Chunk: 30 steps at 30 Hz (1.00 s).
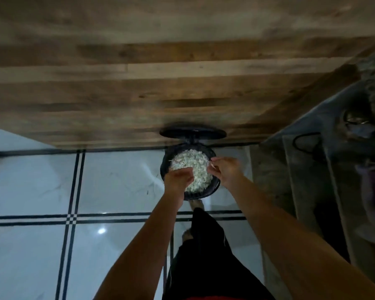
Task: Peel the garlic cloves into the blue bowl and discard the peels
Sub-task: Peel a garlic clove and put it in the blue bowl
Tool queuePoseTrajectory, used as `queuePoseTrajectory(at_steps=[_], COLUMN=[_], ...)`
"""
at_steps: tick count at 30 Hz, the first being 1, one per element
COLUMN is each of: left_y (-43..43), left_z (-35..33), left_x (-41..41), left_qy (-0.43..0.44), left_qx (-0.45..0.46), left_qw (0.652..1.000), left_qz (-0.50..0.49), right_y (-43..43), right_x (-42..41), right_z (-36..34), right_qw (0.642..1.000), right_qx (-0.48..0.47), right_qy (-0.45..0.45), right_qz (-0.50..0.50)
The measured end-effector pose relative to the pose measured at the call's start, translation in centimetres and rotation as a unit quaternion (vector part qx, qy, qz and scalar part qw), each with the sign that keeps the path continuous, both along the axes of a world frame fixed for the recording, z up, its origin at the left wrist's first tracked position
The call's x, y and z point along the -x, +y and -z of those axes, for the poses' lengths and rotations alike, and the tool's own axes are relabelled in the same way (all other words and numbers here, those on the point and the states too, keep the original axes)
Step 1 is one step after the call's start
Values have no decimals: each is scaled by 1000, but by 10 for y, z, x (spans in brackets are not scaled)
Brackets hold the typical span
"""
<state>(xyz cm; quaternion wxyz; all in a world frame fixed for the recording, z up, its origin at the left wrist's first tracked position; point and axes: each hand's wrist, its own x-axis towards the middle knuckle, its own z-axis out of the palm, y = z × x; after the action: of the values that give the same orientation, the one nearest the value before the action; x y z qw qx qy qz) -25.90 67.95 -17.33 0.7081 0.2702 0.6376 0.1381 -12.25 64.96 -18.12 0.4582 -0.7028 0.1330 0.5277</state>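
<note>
A black round bin (pixel 213 190) stands on the floor with its lid (pixel 192 133) flipped up against the wooden cabinet. White garlic peels (pixel 194 164) fill it nearly to the rim. My left hand (pixel 179 178) hovers over the bin's left side, fingers curled downward above the peels. My right hand (pixel 224 169) is over the right rim, with a small scrap of peel (pixel 212 165) at its fingertips. The blue bowl and garlic cloves are not in view.
A wooden cabinet front (pixel 139 83) rises behind the bin. The floor (pixel 41 180) is glossy white tile with black lines. My foot (pixel 197 205) presses the bin's pedal, black trousers (pixel 204 256) below. Dim stone steps or shelving (pixel 312 169) stand at the right.
</note>
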Motion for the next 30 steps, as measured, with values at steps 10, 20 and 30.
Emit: queuePoseTrajectory(at_steps=[10,20,30], left_y=[22,-23,-224], left_z=[8,-95,-222], left_x=[-19,-46,-165], left_qy=[82,-70,-269], left_qx=[-39,-91,-89], left_qw=[996,993,918], left_qz=[-7,38,278], right_y=[9,-60,-301], right_x=[6,-3,-55], right_z=[13,-92,-234], right_qw=[997,964,813], right_qx=[-50,-198,-315], right_qy=[20,-26,-158], right_qz=[50,176,463])
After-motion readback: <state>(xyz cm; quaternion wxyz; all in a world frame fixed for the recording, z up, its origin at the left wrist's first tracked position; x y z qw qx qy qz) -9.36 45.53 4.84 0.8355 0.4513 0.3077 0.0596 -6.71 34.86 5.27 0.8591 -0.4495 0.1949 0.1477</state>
